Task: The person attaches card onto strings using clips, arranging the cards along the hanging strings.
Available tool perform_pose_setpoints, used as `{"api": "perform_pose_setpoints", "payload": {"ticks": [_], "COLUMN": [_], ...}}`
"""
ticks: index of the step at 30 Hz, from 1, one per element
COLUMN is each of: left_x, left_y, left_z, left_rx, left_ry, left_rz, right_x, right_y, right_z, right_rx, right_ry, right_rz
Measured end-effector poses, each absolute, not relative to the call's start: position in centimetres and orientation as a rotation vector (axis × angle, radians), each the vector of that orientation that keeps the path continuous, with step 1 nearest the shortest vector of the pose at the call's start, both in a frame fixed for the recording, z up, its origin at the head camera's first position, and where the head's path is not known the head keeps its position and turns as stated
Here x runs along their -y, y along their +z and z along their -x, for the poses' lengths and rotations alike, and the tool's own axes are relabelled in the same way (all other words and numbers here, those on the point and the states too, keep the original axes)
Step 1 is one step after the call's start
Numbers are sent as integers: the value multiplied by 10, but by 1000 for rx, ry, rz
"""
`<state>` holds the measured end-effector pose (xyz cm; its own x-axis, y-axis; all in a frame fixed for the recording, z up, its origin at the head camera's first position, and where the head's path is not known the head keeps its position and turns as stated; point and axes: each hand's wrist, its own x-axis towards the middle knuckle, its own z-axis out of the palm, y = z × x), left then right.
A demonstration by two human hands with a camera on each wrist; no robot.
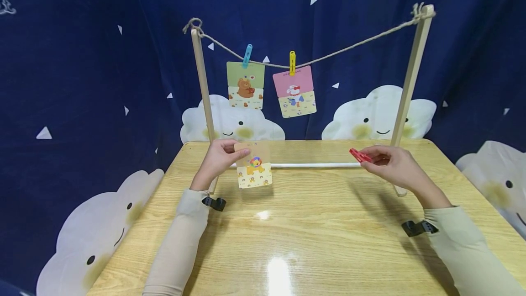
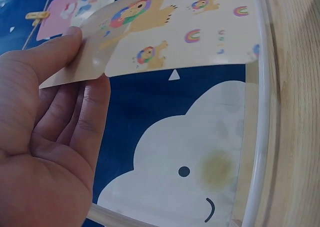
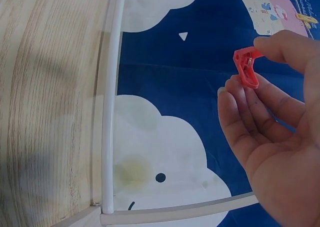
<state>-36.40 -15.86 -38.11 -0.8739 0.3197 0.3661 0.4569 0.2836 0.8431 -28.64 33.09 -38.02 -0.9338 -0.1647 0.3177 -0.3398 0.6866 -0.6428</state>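
My left hand (image 1: 222, 159) pinches a card with a lion and rainbows (image 1: 255, 175) by its left edge, thumb on the printed face. The card is held upright above the table, in front of the white bar. In the right hand (image 1: 390, 163) a red clothespin (image 1: 360, 155) is pinched between thumb and fingers; the right wrist view shows the thumb on one arm of the clothespin (image 3: 246, 69). On the twine (image 1: 349, 48) hang a green bear card (image 1: 245, 88) under a blue clothespin (image 1: 247, 56) and a pink rabbit card (image 1: 293, 90) under a yellow clothespin (image 1: 292, 63).
Two wooden posts, the left post (image 1: 202, 81) and the right post (image 1: 412, 76), carry the twine. A white bar (image 1: 316, 165) runs between them low over the wooden table (image 1: 320, 241). Behind hangs a dark blue curtain (image 1: 102, 58) with printed clouds.
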Motion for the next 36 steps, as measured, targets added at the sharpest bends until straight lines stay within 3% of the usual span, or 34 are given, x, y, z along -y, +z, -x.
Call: {"api": "perform_pose_setpoints", "payload": {"ticks": [36], "left_x": [150], "left_y": [-375], "left_z": [357], "left_rx": [2346], "left_ry": [-1643], "left_rz": [779], "right_x": [-324], "right_y": [-373], "right_z": [282], "right_rx": [2492], "right_ry": [1153], "right_rz": [-350]}}
